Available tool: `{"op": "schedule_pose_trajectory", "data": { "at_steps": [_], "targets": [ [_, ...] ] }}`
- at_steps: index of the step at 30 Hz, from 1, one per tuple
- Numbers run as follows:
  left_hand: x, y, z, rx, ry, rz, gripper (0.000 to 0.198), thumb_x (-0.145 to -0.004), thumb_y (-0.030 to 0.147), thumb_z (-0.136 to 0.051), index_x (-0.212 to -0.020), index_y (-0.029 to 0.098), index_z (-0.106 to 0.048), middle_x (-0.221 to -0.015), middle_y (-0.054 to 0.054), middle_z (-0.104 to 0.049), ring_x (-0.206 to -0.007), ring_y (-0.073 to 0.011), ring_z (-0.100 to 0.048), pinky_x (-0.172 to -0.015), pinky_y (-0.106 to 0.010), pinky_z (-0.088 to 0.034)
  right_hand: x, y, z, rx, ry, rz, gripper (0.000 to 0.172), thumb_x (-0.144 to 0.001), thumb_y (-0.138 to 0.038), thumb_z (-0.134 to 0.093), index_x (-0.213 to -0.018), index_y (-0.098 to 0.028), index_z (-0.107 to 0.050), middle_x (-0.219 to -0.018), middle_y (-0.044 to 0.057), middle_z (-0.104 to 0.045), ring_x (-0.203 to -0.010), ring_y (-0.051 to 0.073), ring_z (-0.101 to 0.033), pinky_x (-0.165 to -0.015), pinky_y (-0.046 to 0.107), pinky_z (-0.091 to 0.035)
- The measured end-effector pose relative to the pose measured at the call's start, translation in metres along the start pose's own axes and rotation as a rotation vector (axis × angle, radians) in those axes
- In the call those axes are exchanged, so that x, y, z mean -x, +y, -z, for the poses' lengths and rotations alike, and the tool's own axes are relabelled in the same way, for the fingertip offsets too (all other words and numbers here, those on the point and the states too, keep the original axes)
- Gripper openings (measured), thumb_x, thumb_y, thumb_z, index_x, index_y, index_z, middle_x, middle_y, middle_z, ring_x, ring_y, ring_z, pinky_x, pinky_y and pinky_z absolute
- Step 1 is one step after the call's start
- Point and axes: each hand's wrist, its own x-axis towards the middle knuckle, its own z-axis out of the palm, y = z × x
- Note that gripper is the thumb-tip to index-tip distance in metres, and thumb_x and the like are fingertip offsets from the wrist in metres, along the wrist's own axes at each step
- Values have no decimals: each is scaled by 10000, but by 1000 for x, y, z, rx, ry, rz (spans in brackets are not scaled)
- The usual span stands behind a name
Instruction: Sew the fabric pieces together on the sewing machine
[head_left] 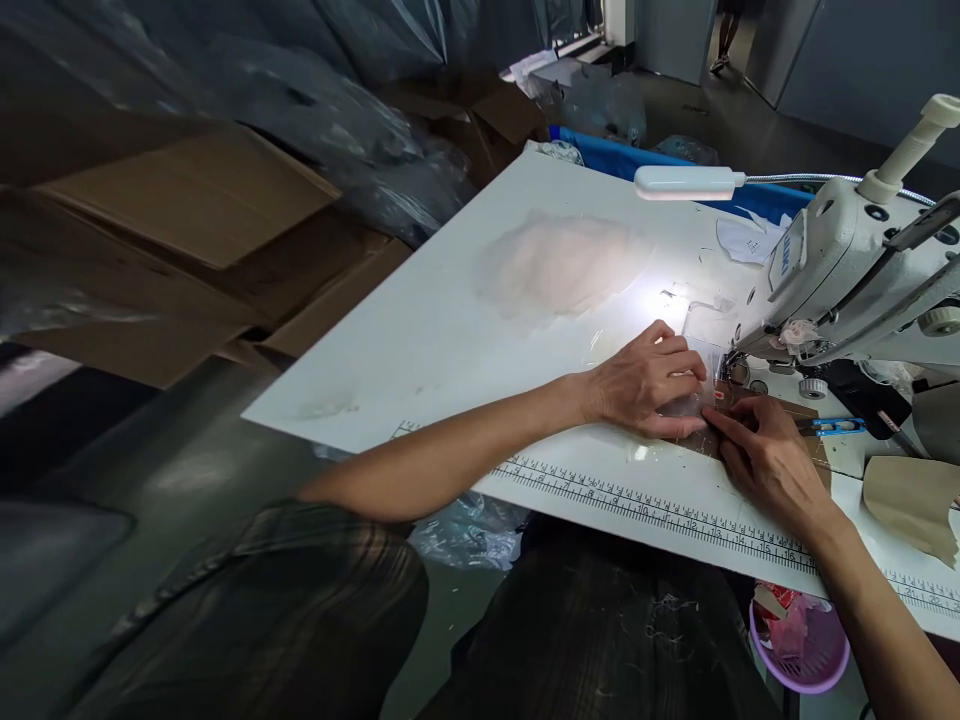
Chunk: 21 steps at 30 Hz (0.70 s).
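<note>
My left hand (pixel 654 388) has its fingers curled and its thumb stretched forward, closed on a small clear plastic sheet (pixel 697 365) left of the sewing machine's needle. My right hand (pixel 772 455) comes in from the right, its fingertips closed at the sheet's near edge, almost touching my left thumb. What lies between those fingertips is partly hidden. The presser foot (pixel 731 368) of the white sewing machine (pixel 832 240) is just beyond my hands. Beneath both hands lies a brown surface (pixel 699 440). Blue-handled thread snips (pixel 838 426) lie right of my right hand.
A white table (pixel 420 340) with a printed ruler along its front edge carries the machine. A lamp (pixel 688 182) hangs over it. Tan paper (pixel 911 505) lies at right; a purple basket (pixel 802 670) stands below. Cardboard boxes (pixel 195 200) are at left.
</note>
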Motion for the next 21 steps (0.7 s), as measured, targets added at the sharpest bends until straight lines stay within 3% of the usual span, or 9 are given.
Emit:
{"op": "schedule_pose_trajectory", "data": {
  "at_steps": [6, 11, 21],
  "targets": [
    [3, -7, -3, -34, -52, -12, 467, -978, 557, -436, -1046, 159, -672, -1135, -103, -707, -890, -228, -580, -807, -386, -360, 1, -2, 2, 1, -16, -8, 392, -915, -175, -454, -1236, -240, -669, -1024, 119, -591, -955, 255, -549, -828, 428, -523],
    [4, -10, -7, 38, -133, 10, 465, -987, 533, -440, -1015, 138, -684, -1073, -127, -699, -878, -214, -593, -838, -370, -418, 2, -2, 1, 14, -25, -8, 399, -920, -177, -453, -1249, -262, -661, -1025, 110, -595, -958, 247, -545, -836, 421, -517],
    [6, -10, -10, 65, -105, 8, 441, -993, 475, -446, -1017, 100, -677, -1000, -152, -682, -861, -214, -602, -841, -374, -499, 2, -2, -3, 47, 8, 2, 394, -911, -175, -465, -1235, -246, -677, -1007, 118, -589, -935, 248, -541, -812, 430, -522]
  ]
}}
